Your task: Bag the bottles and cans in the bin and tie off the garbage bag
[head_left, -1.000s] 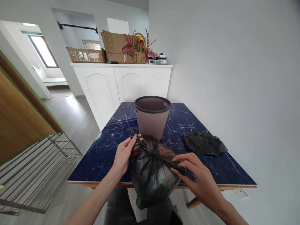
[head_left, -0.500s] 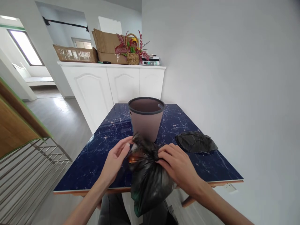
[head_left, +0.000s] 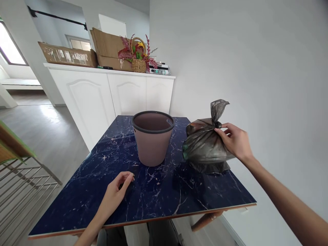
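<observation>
A knotted black garbage bag (head_left: 205, 145), full and slightly see-through, hangs above the right part of the table. My right hand (head_left: 237, 140) pinches it at the knot, with its tied top sticking upward. My left hand (head_left: 118, 188) rests low over the table's near left part, its fingers curled in toward the thumb and nothing seen in them. A mauve trash can (head_left: 153, 148) with a dark rim stands upright between the hands, farther back. Under the full bag lies a flat black plastic bag (head_left: 216, 168), mostly hidden.
The blue marbled table (head_left: 153, 201) meets the wall on the right. Behind it stands a white cabinet (head_left: 128, 97) bearing cardboard boxes (head_left: 68, 56), a flower basket (head_left: 138, 65) and a plastic bottle (head_left: 161, 72). A metal rack (head_left: 28, 179) is at the left.
My right hand has carried the garbage bag from the table's front edge up and to the right. My left hand has come off the bag and dropped lower. The view has shifted.
</observation>
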A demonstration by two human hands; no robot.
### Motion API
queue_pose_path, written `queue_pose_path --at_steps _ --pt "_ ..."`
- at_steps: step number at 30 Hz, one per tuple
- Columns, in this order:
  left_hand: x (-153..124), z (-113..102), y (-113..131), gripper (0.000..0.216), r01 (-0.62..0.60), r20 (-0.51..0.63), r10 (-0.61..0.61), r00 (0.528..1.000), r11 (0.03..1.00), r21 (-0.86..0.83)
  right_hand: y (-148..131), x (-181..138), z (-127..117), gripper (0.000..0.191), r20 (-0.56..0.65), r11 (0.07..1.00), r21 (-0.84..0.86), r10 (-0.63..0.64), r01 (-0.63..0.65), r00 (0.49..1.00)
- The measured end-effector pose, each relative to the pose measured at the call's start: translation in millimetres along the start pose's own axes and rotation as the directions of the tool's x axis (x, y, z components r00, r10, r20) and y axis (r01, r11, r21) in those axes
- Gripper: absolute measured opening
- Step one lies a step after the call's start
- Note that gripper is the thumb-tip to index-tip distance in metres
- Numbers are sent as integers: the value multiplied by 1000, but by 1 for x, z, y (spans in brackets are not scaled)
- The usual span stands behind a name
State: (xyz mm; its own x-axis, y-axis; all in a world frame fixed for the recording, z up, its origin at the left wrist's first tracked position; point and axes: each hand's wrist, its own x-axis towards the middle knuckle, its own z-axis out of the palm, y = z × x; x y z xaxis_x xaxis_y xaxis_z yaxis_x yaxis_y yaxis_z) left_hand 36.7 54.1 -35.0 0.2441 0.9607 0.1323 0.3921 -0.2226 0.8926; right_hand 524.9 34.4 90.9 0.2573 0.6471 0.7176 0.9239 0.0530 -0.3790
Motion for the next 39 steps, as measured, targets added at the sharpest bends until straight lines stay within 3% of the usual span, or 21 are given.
queue_pose_path --at_steps 5,9,13,17,22,28,34,37,39 --pt "-3 3 -4 43 -29 28 26 999 994 109 47 40 75 55 63 998 -41 -52 54 997" --pt "-6 3 -4 40 -30 32 27 999 993 110 75 52 123 50 129 999 -42 -28 33 991" --pt "-7 3 0 41 -3 38 -1 999 995 104 98 51 153 44 199 999 -46 19 -10 980" --pt "-6 4 2 42 4 35 -7 999 995 102 111 48 168 36 230 997 -57 66 -54 971" --pt "-5 4 2 41 -17 36 13 999 993 119 112 45 160 27 274 998 -51 42 -29 961" --pt "-7 4 0 41 -65 24 62 998 987 145 95 16 115 36 264 998 -37 -36 47 964" --pt "-8 5 -4 40 -126 15 126 992 978 164 62 -66 80 27 409 971 113 -238 210 881" --pt "-9 5 -5 40 -148 21 147 989 975 164 48 -113 73 33 466 964 171 -263 205 845" --pt "-10 4 -3 42 -152 24 151 988 974 168 41 -137 70 38 474 969 186 -231 160 850"
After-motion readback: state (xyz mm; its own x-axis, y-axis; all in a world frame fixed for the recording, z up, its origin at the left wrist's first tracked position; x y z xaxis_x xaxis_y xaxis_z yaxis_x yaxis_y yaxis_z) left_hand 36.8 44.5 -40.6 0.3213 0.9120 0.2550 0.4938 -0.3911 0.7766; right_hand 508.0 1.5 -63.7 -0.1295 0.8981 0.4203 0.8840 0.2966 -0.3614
